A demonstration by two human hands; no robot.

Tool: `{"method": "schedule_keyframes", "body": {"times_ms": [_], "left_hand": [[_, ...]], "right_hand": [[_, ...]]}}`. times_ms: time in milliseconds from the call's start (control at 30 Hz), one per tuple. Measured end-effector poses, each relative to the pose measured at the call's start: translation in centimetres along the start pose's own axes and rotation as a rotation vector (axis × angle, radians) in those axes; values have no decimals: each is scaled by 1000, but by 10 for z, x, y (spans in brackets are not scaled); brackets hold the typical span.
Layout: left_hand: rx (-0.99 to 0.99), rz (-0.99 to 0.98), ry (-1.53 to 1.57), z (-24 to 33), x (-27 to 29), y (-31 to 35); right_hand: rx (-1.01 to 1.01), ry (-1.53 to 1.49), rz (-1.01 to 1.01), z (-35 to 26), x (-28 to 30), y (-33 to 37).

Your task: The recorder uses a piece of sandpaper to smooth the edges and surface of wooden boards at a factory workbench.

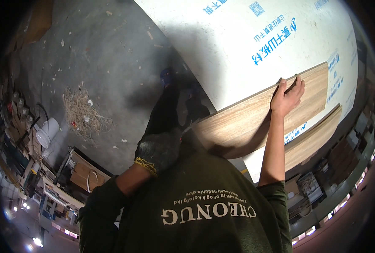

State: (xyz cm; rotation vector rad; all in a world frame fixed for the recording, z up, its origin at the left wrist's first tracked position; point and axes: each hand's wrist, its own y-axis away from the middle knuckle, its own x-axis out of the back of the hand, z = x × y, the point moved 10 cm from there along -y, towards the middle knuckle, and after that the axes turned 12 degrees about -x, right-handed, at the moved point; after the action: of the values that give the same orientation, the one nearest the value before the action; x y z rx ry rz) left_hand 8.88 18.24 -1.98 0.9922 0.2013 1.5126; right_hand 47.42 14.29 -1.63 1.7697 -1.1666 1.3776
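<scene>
A long wood-grain board (255, 114) lies slantwise over a large white sheet (233, 55) printed in blue. My bare right hand (287, 96) rests on this board, its fingers hooked over the far edge. My left hand (158, 152) wears a dark glove with a yellow cuff. It is close to my body, near the board's left end, and its fingers blend into the dark clothing, so their grip is hidden. A second wood-grain board (311, 141) lies nearer and to the right of the first, at the white sheet's edge.
On the grey floor at left lies a tangle of straw-coloured strands (84, 109). A white bucket (48, 133) lies among clutter farther left. Brown panels (84, 173) are at lower left. Stacked boards (337, 156) stand beyond the sheet at right.
</scene>
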Motion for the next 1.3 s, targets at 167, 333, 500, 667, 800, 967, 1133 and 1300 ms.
{"method": "schedule_keyframes", "body": {"times_ms": [167, 333, 500, 667, 800, 967, 1133, 1300], "left_hand": [[-22, -150, 68, -43, -37, -24], [87, 322, 343, -53, -16, -19], [-260, 797, 570, -16, -1, -23], [-108, 548, 1722, -2, -4, -36], [-195, 885, 1332, -57, 108, -45], [-122, 1133, 1183, -66, 160, 22], [-464, 1186, 2158, -76, 29, 56], [-441, 1046, 2360, -82, -145, 43]], "right_hand": [[-14, 1, 5, -1, -4, 0], [-16, -21, 4, -5, 1, -1], [-12, 12, 25, -2, 1, 2], [117, -35, -4, -21, -5, 18], [617, 37, -245, -110, -19, 124], [830, 64, -458, -155, -23, 216], [1047, -82, -435, -194, -24, 245], [1148, -34, -362, -223, -38, 260]]}}
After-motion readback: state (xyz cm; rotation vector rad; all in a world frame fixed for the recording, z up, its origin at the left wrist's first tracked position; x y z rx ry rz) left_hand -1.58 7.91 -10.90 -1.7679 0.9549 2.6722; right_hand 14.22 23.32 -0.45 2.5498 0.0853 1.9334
